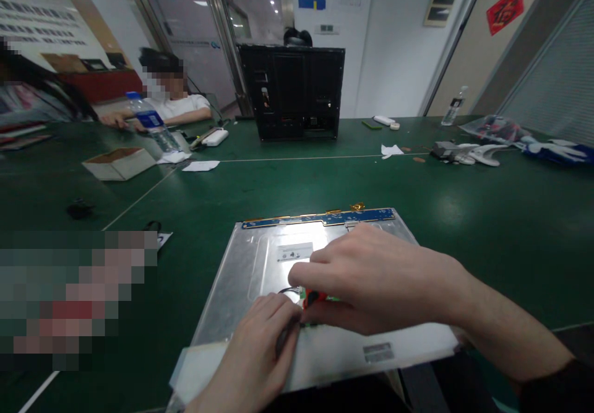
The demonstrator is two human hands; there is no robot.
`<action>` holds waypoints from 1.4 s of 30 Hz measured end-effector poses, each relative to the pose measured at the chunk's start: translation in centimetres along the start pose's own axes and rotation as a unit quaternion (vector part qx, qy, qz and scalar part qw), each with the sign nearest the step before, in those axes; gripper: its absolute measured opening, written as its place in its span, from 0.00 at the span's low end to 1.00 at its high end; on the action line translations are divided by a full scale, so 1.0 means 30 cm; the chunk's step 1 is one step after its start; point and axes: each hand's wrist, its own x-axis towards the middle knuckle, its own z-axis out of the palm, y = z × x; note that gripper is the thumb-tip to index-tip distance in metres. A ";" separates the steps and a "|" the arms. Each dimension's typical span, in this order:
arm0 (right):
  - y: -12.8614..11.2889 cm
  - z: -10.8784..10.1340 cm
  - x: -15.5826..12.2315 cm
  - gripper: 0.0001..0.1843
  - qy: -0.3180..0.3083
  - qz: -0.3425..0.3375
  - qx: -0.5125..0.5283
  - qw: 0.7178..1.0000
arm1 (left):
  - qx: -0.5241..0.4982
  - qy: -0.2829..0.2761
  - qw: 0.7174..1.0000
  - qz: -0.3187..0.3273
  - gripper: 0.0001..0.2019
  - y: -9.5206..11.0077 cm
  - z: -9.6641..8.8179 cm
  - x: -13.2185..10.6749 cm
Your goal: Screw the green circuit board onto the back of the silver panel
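Note:
A flat display panel lies back side up at the table's near edge, its metal back facing me. A blue circuit strip runs along its far edge. My right hand is closed around a small orange-and-black tool, mostly hidden by the fingers, over a green circuit board on the panel. Beside it, my left hand presses its curled fingers down at the board's left end. What those fingertips grip cannot be made out. A dark cable loops near the fingertips.
A black monitor housing stands at the far side. To the left are an open box, a water bottle and a seated person. White gloves and another bottle lie or stand at right.

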 end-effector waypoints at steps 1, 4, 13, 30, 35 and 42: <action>0.000 -0.002 -0.002 0.08 -0.002 -0.002 0.006 1.000 | 0.000 0.003 1.000 0.002 0.07 0.001 -0.001 0.001; -0.003 -0.009 -0.008 0.07 -0.001 -0.006 0.024 1.000 | 0.000 0.008 1.000 0.009 0.07 0.003 -0.004 0.001; -0.001 -0.005 -0.006 0.05 0.006 -0.003 0.004 1.000 | -0.002 -0.006 1.000 0.005 0.07 -0.002 -0.005 0.005; -0.004 -0.008 -0.009 0.06 0.003 0.006 0.017 1.000 | -0.003 -0.009 1.000 0.000 0.07 0.005 -0.007 0.006; 0.002 0.000 -0.004 0.06 0.010 0.010 -0.013 1.000 | -0.009 -0.002 1.000 -0.001 0.07 -0.005 -0.002 -0.004; 0.006 0.000 -0.002 0.07 0.009 0.001 0.005 1.000 | -0.002 0.009 1.000 -0.001 0.07 -0.005 0.002 0.000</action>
